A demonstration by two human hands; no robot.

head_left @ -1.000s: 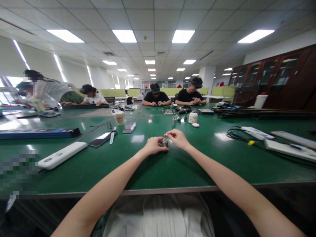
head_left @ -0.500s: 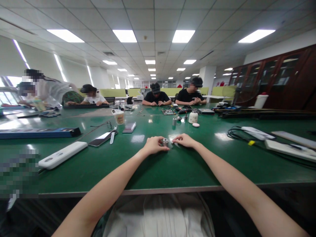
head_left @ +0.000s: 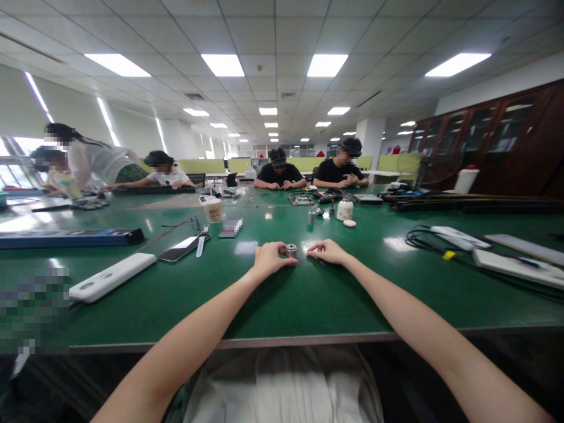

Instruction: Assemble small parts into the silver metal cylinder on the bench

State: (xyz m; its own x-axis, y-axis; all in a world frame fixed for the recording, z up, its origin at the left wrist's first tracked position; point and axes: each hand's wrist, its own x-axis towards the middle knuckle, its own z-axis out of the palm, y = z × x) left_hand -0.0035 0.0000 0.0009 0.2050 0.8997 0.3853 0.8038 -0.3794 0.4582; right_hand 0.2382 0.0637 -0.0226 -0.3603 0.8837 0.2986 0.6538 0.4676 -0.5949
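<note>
Metal cylinder (head_left: 291, 252) stands upright on the green desk (head_left: 286, 311), my left grip (head_left: 268, 258) holding it from the left. Just right of the cylinder is my right grip (head_left: 331, 252) (fingertips pinched; whether on anything, I cannot tell). Beyond the cylinder, rightward, stands a white jar (head_left: 345, 209).

Metal cylinder (head_left: 291, 251) observed upright, the left hand (head_left: 268, 258) curled around its left side with the thumb at the front. Right hand (head_left: 330, 252) noted just right of the cylinder and apart from it, fingertips drawn together low over the green table (head_left: 282, 305); any item between them is too small to tell. Beyond the cylinder stand a white jar (head_left: 345, 209) and, farther left, a cup (head_left: 213, 211).
</note>
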